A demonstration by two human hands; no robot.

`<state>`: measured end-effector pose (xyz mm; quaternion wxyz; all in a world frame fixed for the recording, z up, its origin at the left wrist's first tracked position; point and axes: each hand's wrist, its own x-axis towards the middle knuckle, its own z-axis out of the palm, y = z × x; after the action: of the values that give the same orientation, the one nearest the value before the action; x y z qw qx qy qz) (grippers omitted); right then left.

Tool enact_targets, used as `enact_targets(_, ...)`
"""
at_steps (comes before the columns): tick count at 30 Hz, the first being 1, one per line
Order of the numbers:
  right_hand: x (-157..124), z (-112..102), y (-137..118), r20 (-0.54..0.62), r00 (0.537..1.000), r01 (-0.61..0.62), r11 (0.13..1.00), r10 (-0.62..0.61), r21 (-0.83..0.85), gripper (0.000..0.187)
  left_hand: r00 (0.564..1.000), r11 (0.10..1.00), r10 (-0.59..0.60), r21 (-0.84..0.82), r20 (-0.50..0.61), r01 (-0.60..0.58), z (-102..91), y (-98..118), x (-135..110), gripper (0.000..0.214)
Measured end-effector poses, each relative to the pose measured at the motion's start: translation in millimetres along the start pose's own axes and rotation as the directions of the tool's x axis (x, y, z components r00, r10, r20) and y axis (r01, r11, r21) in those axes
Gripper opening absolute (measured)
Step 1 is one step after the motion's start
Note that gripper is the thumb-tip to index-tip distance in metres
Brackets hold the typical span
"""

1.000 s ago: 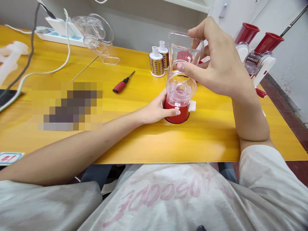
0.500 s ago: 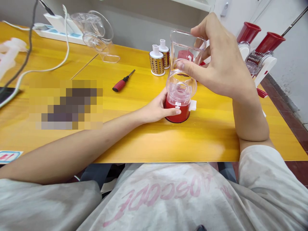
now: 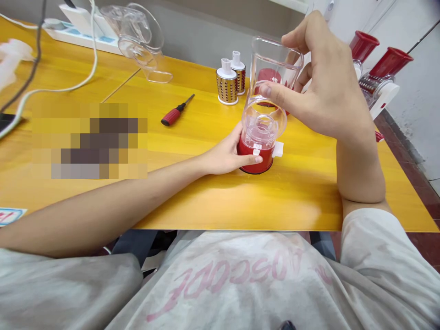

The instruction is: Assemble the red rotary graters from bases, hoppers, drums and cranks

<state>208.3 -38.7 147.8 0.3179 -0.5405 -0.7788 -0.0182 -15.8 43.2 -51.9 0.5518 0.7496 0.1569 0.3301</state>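
Shirt fabric (image 3: 240, 275), pale grey with pink lettering, fills the nearest part of the view, below the front edge of the yellow table (image 3: 292, 201). Just beyond that edge, toward the table's middle, stands the red base (image 3: 255, 156), upright on the tabletop. The left hand (image 3: 228, 156) wraps around the base's left side, thumb pressed across its front, gripping it firmly. On top of the base sits the clear plastic housing (image 3: 268, 96), its round barrel resting on the base and its open chute rising above. The right hand (image 3: 319, 87) grasps the chute from the right of the base, thumb on the front wall and fingers curled over the rim. Left of the base and a little farther back lies a red-handled screwdriver (image 3: 176, 112). Behind the base stand two metal grater drums (image 3: 231, 82), side by side. Farther left of them, near the wall, lies another clear housing (image 3: 139, 36) beside a white power strip (image 3: 85, 27). Right of the base, at the far edge, stand two assembled graters with red hoppers (image 3: 378, 64).
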Motion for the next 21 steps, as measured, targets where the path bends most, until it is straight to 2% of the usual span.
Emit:
enact_targets(9,-2.5,-0.1,-4.9,0.005,1.000,0.016,0.997,-0.015,-0.076,0.042,0.997,0.985,0.072,0.160,-0.034,-0.066,-1.4,-1.6,-2.4,0.122)
enact_targets(15,2.4,2.3,6.6,0.026,0.998,0.056,0.998,-0.056,-0.003,0.047,0.997,0.952,0.005,0.305,-0.080,0.020,-9.8,5.7,-3.5,0.112)
enact_targets(21,5.2,1.5,13.2,0.032,0.996,0.077,0.996,-0.078,0.036,0.051,0.996,0.958,0.093,0.273,-0.007,-0.088,-19.3,12.7,-2.2,0.111)
